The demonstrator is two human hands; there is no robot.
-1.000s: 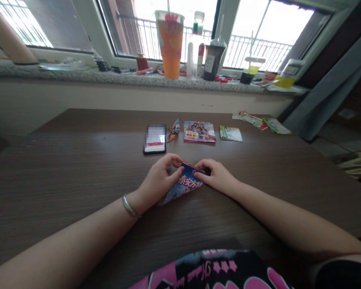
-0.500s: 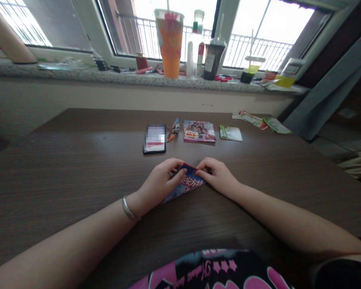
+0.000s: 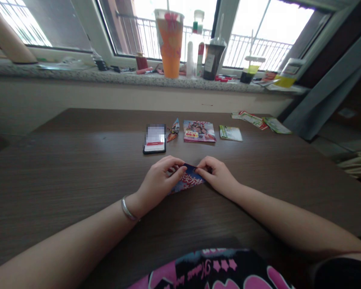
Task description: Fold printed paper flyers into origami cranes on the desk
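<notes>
Evidently both hands are engaged with one thing, the folded blue paper (image 3: 190,183), a piece with red-and-white printed characters, on the near side of the square stack of colourful printed leaflets (image 3: 199,131). It lies between the two grips, touching each, so neither hand is nearer to it. The left hand (image 3: 160,176) is closed on the paper's left part, thumb on the near face and fingers mostly hidden behind. The right hand (image 3: 219,174) pinches its right end between thumb and fingers.

The visible part is roughly three-cornered. Its long axis slants along the lower edge, from the near left, partly covered by the left hand, up to the right fingertips. The upper corner, at the left fingertips, points away from the body toward the left side of the leaflet stack. Whether the paper rests on the brown wood-grain table (image 3: 78,172) or is held just above it, I cannot tell.

Left of the leaflet stack lie a small folded piece of orange-and-blue paper (image 3: 173,131), then a black-edged phone (image 3: 155,147); right of it, a thin stack of green-and-white cards (image 3: 231,134).
</notes>
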